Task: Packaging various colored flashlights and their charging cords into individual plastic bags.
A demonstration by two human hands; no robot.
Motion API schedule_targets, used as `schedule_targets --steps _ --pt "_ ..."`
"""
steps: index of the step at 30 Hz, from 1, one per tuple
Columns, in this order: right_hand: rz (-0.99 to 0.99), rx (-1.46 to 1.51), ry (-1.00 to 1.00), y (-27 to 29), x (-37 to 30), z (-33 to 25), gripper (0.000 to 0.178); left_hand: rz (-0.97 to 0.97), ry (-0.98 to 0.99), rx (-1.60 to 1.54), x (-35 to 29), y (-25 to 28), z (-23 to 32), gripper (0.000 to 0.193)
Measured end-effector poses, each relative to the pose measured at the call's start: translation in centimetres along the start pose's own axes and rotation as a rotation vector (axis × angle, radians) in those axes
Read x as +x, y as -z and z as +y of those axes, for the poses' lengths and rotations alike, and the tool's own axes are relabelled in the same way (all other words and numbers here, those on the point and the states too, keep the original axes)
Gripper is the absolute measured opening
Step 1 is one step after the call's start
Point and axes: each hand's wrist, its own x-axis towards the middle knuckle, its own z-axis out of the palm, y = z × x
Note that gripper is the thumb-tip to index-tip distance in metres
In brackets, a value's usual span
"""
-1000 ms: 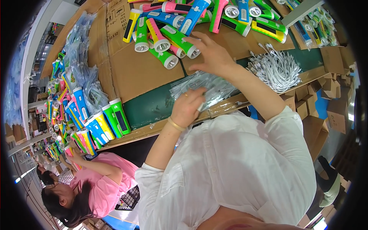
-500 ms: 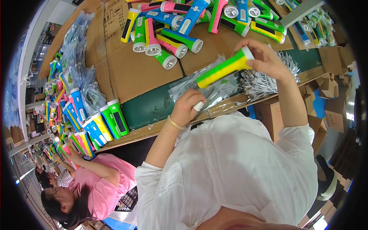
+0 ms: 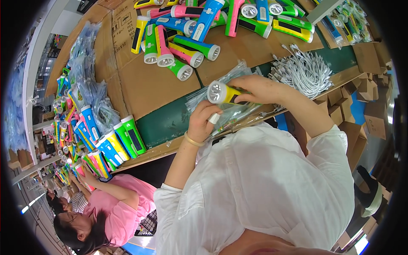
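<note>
Holding: right hand (image 3: pixel 261 90), partly closed, fingers and thumb wrapped about one flashlight (image 3: pixel 225 94), yellow and green with a white head. The flashlight extends leftward from this hand, lens end away from the palm, above and just beside the left hand; whether it touches the left hand cannot be told.

Left hand (image 3: pixel 200 121): fingers curled, a small white piece (image 3: pixel 213 118) pinched at the fingertips, its kind too small to tell. One pale band (image 3: pixel 194 139) around the wrist.

Beneath and beyond the hands: clear plastic bags (image 3: pixel 241 69), lying loose on a green table (image 3: pixel 163 119).

Right of the right hand, near: one heap of white cables (image 3: pixel 304 74).

Beyond both hands: one cardboard sheet (image 3: pixel 157 91), bearing a pile of flashlights (image 3: pixel 207 23) in blue, green, pink and yellow, white heads, lying at mixed angles.

Left of the left hand, well apart: a row of flashlights (image 3: pixel 112 146), leaning side by side at the table edge; behind it, a long stack of clear bags (image 3: pixel 87 68).

Farther left and nearer the body: one co-worker in a pink shirt (image 3: pixel 123 197), an arm stretched toward more flashlights.

Far right of the right hand: brown cardboard boxes (image 3: pixel 376 114), several open.
</note>
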Motion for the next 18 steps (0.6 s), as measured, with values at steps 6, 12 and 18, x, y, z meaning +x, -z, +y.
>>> schedule_targets --steps 6,12,18 --pt "-0.188 -0.487 0.037 0.0 -0.2 -1.7 0.036 -0.033 -0.057 -0.037 0.4 0.7 0.2 0.019" --pt "0.216 -0.293 0.094 -0.9 -1.9 0.2 0.03 -0.05 0.012 0.088 1.0 0.1 -1.0 0.018" --pt "0.427 -0.592 -0.783 6.8 -13.0 2.4 0.016 -0.013 0.059 0.103 0.6 0.2 -0.9 0.015"
